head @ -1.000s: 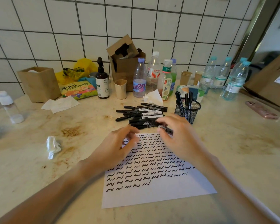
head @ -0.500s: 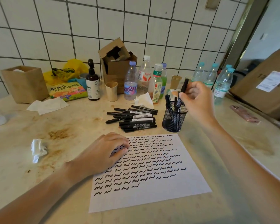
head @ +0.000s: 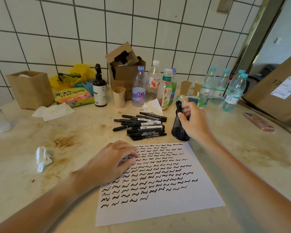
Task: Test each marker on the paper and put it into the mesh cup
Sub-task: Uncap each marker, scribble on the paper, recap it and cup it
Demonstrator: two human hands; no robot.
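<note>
Currently, right hand (head: 194,121): fingers curled around a black marker (head: 179,106), over the mesh cup (head: 179,130).
Left hand (head: 111,163): loosely curled, resting on the scribbled paper (head: 158,204).
Tabletop (head: 242,157): loose markers (head: 141,126) beside the cup.

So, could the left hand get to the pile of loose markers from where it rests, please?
Probably yes: the left hand lies on the paper, the marker pile sits just beyond its fingertips, and only bare counter shows between them. The right hand is off at the mesh cup.

Black markers (head: 139,126) lie heaped beside the black mesh cup (head: 179,130), behind the squiggle-covered white paper (head: 160,184).
</note>
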